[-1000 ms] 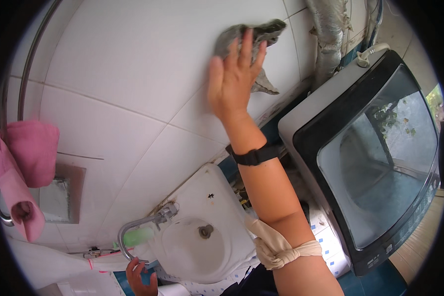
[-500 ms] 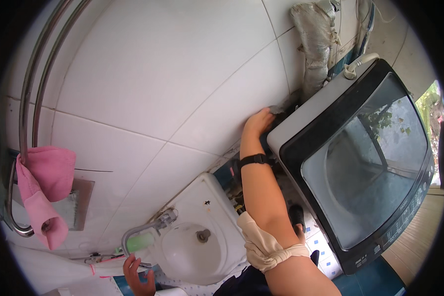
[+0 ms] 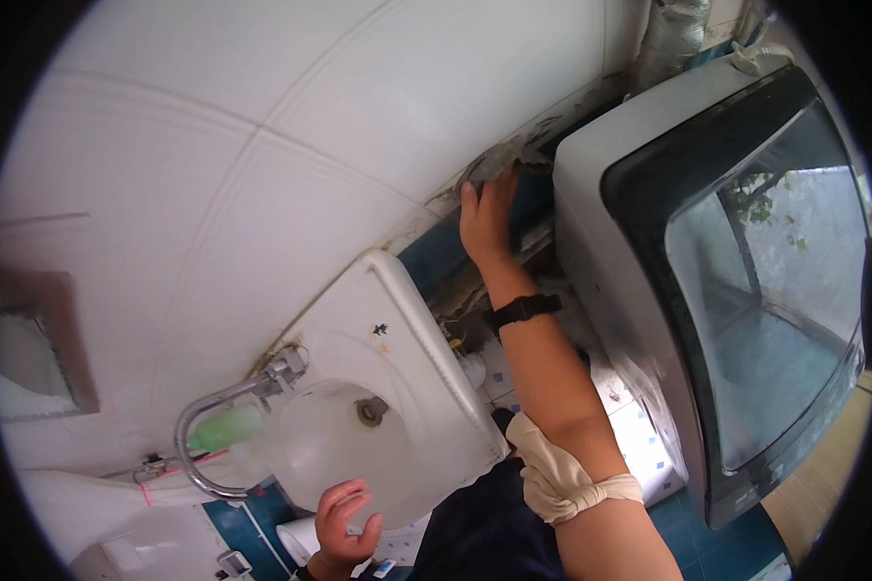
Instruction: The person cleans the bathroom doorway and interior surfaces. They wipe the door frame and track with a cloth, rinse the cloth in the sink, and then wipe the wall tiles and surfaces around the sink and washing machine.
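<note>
Against the foot of the white wall tiles, in the gap between basin and washing machine, my right hand (image 3: pixel 487 221) is closed on a crumpled grey cloth (image 3: pixel 513 158). The cloth rests on the dirty ledge; its far part blends with the ledge. A dark band circles this wrist, and the cream sleeve is bunched above the elbow. By the near rim of the white washbasin (image 3: pixel 407 334), my left hand (image 3: pixel 347 523) hovers with fingers bent and apart, holding nothing.
The top-loading washing machine (image 3: pixel 639 320) with its clear lid stands at the right. A curved chrome tap (image 3: pixel 189 436) arches over the basin's left side, with a green bottle (image 3: pixel 228 426) behind it. A silvery wrapped pipe (image 3: pixel 673 44) runs up the wall.
My right hand has slid the grey cloth along the wall, away from the washing machine and toward the basin. My left hand has moved right, to the basin's near rim. The view has shifted.
</note>
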Demonstrator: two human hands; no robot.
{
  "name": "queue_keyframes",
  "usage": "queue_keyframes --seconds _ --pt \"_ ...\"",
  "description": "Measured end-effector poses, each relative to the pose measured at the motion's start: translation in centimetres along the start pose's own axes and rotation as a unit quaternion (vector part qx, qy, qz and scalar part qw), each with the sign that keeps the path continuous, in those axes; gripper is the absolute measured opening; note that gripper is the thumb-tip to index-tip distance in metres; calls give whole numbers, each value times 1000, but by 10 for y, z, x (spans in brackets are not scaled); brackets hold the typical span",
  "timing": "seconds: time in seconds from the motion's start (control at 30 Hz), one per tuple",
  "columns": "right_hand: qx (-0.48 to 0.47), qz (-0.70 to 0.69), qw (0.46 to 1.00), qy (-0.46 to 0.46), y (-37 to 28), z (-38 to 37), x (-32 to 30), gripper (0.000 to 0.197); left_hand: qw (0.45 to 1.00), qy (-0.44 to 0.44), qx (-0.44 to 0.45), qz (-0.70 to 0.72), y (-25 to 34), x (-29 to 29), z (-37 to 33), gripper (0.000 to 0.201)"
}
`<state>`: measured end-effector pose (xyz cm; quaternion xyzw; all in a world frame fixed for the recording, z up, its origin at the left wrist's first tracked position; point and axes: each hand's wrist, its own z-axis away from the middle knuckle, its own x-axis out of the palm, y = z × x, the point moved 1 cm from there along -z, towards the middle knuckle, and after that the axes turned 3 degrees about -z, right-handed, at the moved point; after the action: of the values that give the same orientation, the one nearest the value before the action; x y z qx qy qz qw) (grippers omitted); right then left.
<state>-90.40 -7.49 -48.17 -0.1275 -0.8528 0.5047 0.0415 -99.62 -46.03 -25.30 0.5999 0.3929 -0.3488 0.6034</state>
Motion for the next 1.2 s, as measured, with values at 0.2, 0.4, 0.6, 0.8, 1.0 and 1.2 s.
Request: queue_keyframes --seconds 0.2,0.4,0.6,0.8,1.0,1.2 --pt "171 57 984 -13 83 -21 -23 44 993 -51 24 101 12 66 0 28" --pt "222 -57 973 -6 90 -33 -36 53 963 -91 123 221 19 126 17 30" --pt "-110 49 993 -17 83 49 13 48 934 -152 182 267 -5 208 42 35" --pt "-253 108 929 -247 66 128 47 43 868 -248 -141 407 -44 303 48 39" --pt "-444 168 874 -102 94 96 47 41 974 -3 101 203 -94 373 41 38" --pt "-261 105 951 128 122 53 24 37 988 63 115 77 -136 404 26 36"
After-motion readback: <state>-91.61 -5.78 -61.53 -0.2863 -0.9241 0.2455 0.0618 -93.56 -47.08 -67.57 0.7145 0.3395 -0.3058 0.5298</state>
